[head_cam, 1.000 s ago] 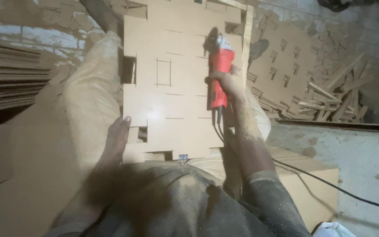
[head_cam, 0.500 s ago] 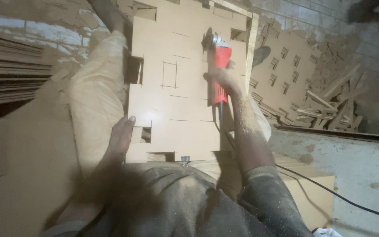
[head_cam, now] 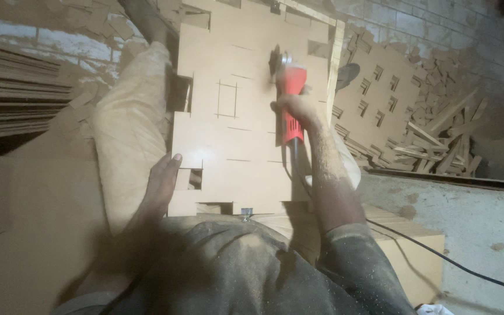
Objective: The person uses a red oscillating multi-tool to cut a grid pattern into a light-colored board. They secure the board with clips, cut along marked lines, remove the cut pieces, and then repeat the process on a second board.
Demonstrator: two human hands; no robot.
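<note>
My right hand (head_cam: 296,111) grips a red angle grinder (head_cam: 291,99), its disc end down on the far right part of a tan fibreboard panel (head_cam: 246,140). The panel has rectangular cut-outs and thin cut lines. My left hand (head_cam: 162,182) rests flat on the panel's near left edge, fingers spread beside a small rectangular opening. A black cord (head_cam: 438,256) runs from the grinder back past my forearm to the right.
A dusty sack (head_cam: 126,128) lies along the panel's left side. Stacked boards (head_cam: 13,93) fill the left. A slotted board (head_cam: 374,99) and a heap of wood offcuts (head_cam: 438,134) lie at the right, against a brick wall. A grey slab (head_cam: 468,216) is lower right.
My right hand has pushed the grinder farther away along the panel's right side. My left hand stays pressed on the near left edge.
</note>
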